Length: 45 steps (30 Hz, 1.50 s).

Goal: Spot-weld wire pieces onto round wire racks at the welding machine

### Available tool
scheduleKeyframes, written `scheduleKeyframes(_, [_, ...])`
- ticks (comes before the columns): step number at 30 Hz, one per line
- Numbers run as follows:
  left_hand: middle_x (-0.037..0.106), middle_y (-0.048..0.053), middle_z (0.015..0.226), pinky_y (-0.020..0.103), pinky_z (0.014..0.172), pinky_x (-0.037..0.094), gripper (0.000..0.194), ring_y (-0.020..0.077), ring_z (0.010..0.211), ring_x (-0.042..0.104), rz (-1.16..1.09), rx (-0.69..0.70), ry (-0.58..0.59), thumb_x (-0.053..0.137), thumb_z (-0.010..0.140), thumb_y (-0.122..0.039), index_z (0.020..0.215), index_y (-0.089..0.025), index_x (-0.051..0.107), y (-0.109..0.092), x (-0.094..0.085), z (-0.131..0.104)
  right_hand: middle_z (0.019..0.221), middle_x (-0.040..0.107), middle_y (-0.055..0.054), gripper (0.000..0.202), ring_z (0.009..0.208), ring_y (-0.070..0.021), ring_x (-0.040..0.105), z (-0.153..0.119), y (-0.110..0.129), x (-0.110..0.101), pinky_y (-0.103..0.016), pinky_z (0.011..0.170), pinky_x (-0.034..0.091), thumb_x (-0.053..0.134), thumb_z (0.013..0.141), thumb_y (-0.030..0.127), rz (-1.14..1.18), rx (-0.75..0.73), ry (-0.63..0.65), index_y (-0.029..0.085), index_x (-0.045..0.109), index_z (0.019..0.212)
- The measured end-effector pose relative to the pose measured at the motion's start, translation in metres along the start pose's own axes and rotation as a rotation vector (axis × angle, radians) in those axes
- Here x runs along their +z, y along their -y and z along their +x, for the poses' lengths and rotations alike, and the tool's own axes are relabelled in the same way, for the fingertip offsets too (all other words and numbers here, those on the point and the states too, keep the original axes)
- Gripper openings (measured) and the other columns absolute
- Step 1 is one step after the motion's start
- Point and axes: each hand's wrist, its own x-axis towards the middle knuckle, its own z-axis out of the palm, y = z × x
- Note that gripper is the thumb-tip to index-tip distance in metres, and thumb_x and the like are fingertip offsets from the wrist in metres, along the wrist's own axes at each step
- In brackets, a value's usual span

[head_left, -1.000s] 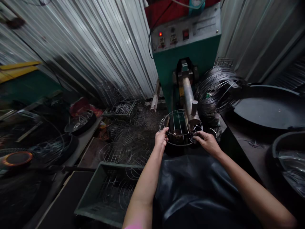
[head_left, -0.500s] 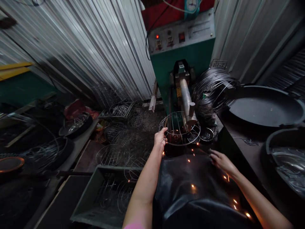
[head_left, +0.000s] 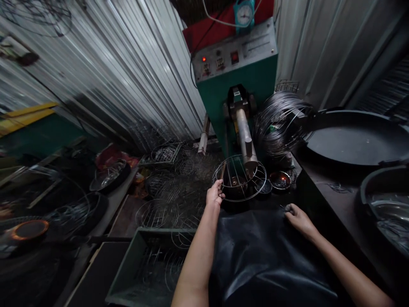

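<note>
My left hand (head_left: 214,195) grips the near-left rim of a round wire rack (head_left: 239,177) that sits under the metal arm (head_left: 245,138) of a green welding machine (head_left: 238,74). My right hand (head_left: 296,217) rests on the dark apron (head_left: 262,251) over my lap, fingers pinched on a short thin wire piece (head_left: 283,208). The rack's ring and cross wires circle the arm's tip.
Coiled wire (head_left: 281,121) lies right of the machine. A large dark pan (head_left: 354,138) and a metal basin (head_left: 388,204) sit on the right bench. Several finished wire racks (head_left: 166,196) pile on the floor at left, beside a green crate (head_left: 150,260). Corrugated metal walls stand behind.
My right hand let go of the rack's right rim and dropped back onto the apron. Sparks flew half a second ago and have died out. My left hand kept its hold.
</note>
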Motion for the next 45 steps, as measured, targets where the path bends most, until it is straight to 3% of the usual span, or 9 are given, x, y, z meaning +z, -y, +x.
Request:
scheduleKeyframes(3, [0.027,-0.012,0.047,0.014,0.031,0.015,0.033,-0.0011,0.034,0.018,0.0,0.018,0.023,0.073,0.05,-0.022,0.057,-0.016,0.041,0.004,0.001,-0.004,0.061,0.055,0.003,0.021,0.052,-0.0121,0.05,-0.012,0.042,-0.001,-0.023,0.049,0.04,0.05,0.076,0.041,0.226,-0.069,0.112,0.02,0.048,0.078])
scheduleKeyframes(5, [0.027,-0.012,0.047,0.014,0.031,0.016,0.033,-0.001,0.034,0.019,0.005,0.054,0.015,0.073,0.049,-0.023,0.058,-0.016,0.042,0.006,0.002,-0.007,0.077,0.062,-0.002,0.026,0.06,-0.0126,0.055,-0.014,0.076,0.003,-0.025,0.058,0.045,0.049,0.081,0.045,0.325,-0.182,0.097,0.02,0.048,0.09])
scheduleKeyframes(9, [0.028,-0.011,0.047,0.015,0.031,0.018,0.033,0.0002,0.035,0.022,0.008,0.127,-0.031,0.072,0.048,-0.024,0.059,-0.017,0.042,0.008,0.006,-0.014,0.083,0.064,-0.006,0.028,0.064,-0.015,0.06,-0.002,0.115,0.024,-0.028,0.062,0.048,0.048,0.081,0.045,0.325,-0.318,0.131,0.019,0.052,0.092])
scheduleKeyframes(13, [0.031,-0.011,0.047,0.016,0.032,0.018,0.036,0.0009,0.035,0.024,0.022,0.192,-0.041,0.073,0.047,-0.026,0.063,-0.017,0.042,0.007,0.007,-0.016,0.066,0.063,-0.001,0.023,0.056,-0.0151,0.058,0.015,0.115,0.041,-0.025,0.05,0.045,0.046,0.08,0.04,0.173,-0.323,0.216,0.02,0.054,0.086])
scheduleKeyframes(20, [0.038,-0.009,0.051,0.016,0.034,0.02,0.041,0.0021,0.037,0.032,0.047,0.178,-0.044,0.076,0.046,-0.031,0.071,-0.016,0.047,0.006,0.007,-0.007,0.056,0.061,0.002,0.015,0.051,-0.0144,0.057,0.024,0.125,0.039,-0.024,0.05,0.042,0.049,0.075,0.033,-0.014,-0.327,0.256,0.021,0.056,0.079])
scheduleKeyframes(30, [0.048,-0.006,0.062,0.016,0.036,0.023,0.045,0.0037,0.043,0.041,-0.057,0.208,-0.088,0.075,0.048,-0.028,0.077,-0.019,0.042,0.009,0.007,-0.023,0.068,0.063,-0.004,0.028,0.055,-0.0143,0.059,0.015,0.12,0.05,-0.022,0.045,0.045,0.052,0.078,0.044,0.206,-0.249,0.193,0.017,0.055,0.086])
scheduleKeyframes(38, [0.04,-0.009,0.053,0.016,0.035,0.02,0.042,0.0018,0.038,0.032,-0.059,0.203,-0.037,0.075,0.049,-0.027,0.072,-0.018,0.042,0.011,0.009,-0.017,0.072,0.064,-0.004,0.032,0.058,-0.0151,0.061,0.018,0.124,0.038,-0.024,0.046,0.049,0.055,0.076,0.049,0.201,-0.268,0.215,0.018,0.055,0.084])
scheduleKeyframes(45, [0.036,-0.01,0.046,0.016,0.033,0.021,0.038,0.0032,0.035,0.034,-0.029,0.176,-0.022,0.076,0.05,-0.028,0.068,-0.017,0.044,0.006,0.022,-0.013,0.07,0.064,-0.003,0.033,0.055,-0.0145,0.061,0.027,0.126,0.035,-0.025,0.049,0.049,0.054,0.074,0.05,0.197,-0.282,0.187,0.018,0.054,0.082])
